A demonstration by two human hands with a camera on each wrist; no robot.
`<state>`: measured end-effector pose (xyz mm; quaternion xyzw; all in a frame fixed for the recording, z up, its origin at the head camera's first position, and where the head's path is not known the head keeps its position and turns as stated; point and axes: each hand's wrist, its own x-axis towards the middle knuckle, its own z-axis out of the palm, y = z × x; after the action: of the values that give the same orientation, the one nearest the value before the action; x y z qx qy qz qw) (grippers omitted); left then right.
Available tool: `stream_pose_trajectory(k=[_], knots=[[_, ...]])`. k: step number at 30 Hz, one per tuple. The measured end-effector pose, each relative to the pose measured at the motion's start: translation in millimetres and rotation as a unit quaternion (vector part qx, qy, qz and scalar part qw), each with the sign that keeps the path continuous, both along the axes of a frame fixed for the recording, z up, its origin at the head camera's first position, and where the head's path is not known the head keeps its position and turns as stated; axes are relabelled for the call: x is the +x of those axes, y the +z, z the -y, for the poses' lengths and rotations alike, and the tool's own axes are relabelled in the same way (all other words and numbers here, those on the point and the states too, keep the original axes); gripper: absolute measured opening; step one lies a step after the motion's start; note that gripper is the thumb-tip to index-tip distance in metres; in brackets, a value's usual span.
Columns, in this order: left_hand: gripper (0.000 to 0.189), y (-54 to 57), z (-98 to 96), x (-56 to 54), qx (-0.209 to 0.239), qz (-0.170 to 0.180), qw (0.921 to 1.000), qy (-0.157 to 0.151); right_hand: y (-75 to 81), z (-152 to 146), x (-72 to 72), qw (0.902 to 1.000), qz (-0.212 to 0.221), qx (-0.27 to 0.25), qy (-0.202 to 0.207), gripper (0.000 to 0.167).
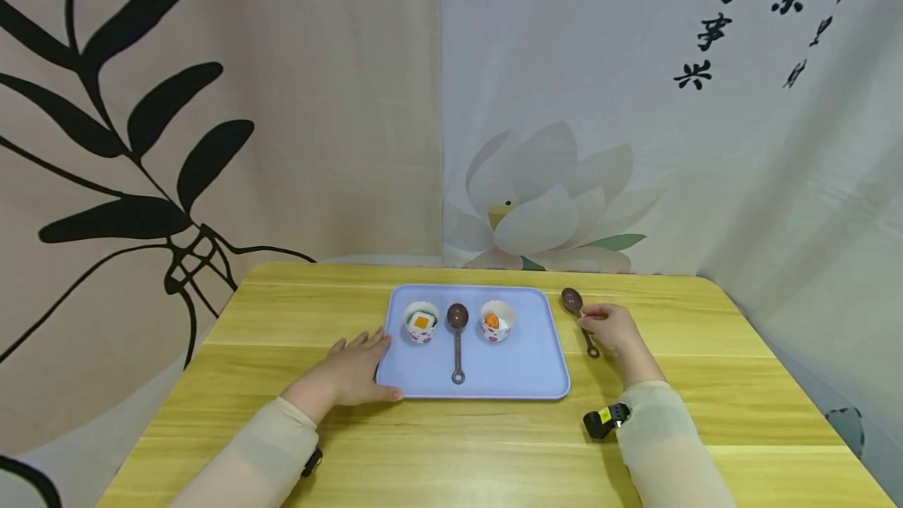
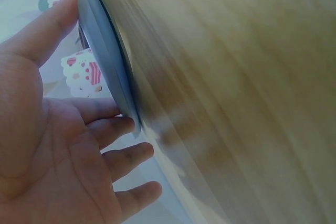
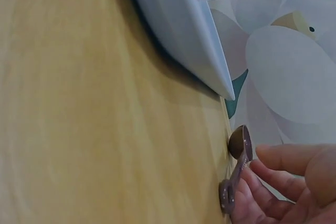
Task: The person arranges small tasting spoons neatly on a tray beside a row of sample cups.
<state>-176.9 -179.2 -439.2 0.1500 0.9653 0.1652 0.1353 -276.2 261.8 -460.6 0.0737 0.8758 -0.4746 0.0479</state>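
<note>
A light blue tray lies on the wooden table. My left hand rests at its left end, fingers spread along the side and thumb at the front corner. On the tray a brown spoon lies between two patterned paper cups. The left cup holds a white piece with an orange square on top; in the right cup are orange and white pieces. Right of the tray, my right hand pinches a second brown spoon by its handle, the bowl pointing away. The right wrist view shows this spoon close over the tabletop.
The wooden table reaches back to a hanging cloth printed with leaves, a lotus and dark characters. A black wrist camera is strapped at the right sleeve, and another sits at the left sleeve.
</note>
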Motion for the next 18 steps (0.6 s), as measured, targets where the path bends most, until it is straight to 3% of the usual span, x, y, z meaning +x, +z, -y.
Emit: stream_pose_trajectory(k=[18], knots=[[0.102, 1.7, -0.7, 0.9, -0.001, -0.001, 1.0000, 0.001, -7.1, 8.9, -4.4, 0.9996, -0.019, 0.016, -0.011, 0.029]])
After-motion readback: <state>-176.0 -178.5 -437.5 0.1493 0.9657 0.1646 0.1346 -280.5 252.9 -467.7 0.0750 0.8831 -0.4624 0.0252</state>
